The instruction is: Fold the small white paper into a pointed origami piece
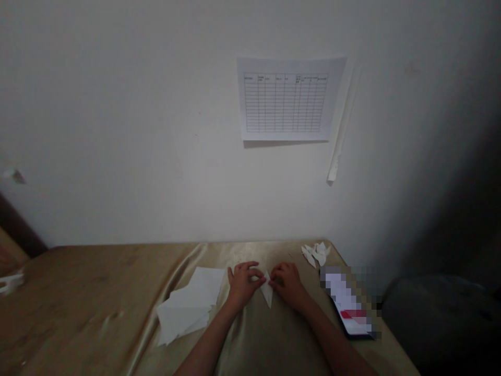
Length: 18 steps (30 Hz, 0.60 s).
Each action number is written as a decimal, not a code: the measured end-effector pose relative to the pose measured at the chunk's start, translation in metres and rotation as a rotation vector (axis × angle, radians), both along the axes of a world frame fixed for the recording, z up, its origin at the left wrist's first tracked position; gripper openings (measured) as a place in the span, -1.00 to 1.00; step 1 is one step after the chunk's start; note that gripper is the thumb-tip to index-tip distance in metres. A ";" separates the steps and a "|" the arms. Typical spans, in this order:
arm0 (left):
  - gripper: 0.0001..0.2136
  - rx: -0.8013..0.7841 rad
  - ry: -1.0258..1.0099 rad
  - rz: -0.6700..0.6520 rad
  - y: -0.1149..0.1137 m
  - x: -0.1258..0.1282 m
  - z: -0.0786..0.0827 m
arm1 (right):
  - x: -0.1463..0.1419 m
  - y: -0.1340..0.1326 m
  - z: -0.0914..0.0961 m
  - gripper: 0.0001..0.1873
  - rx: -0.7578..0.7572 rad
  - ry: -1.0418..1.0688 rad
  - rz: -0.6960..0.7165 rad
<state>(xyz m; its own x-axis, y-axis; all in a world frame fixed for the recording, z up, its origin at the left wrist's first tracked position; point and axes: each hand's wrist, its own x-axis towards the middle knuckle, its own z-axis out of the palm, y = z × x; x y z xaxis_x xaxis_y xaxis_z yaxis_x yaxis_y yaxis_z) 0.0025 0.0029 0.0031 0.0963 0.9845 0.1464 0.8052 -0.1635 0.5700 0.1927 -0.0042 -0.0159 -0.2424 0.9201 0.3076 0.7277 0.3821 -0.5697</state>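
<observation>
Paper (pixel 268 298) folded to a point is pinched in the fingertips of the left hand (pixel 243 284) and right hand (pixel 288 283), seemingly partway shaped, with flat sheets (pixel 183 308) beside the left apparently unworked and folded-looking pieces (pixel 320 255) beyond the right.

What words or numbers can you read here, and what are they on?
None can be read.
Printed table sheet on the wall: tiny print along the top row, too small and blurred.
Phone: pixelated, nothing readable.
Folded paper and white paper sheets: no writing visible.
</observation>
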 end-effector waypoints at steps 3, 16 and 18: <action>-0.95 0.005 -0.009 0.002 -0.001 0.000 0.000 | -0.001 0.002 -0.003 -0.97 0.014 0.014 0.005; -0.94 -0.006 -0.015 -0.048 -0.004 0.002 0.002 | 0.000 0.013 -0.014 -0.94 0.079 0.234 0.006; -0.93 -0.007 -0.014 -0.054 -0.004 0.002 0.003 | 0.000 0.013 -0.013 -0.94 0.077 0.255 0.009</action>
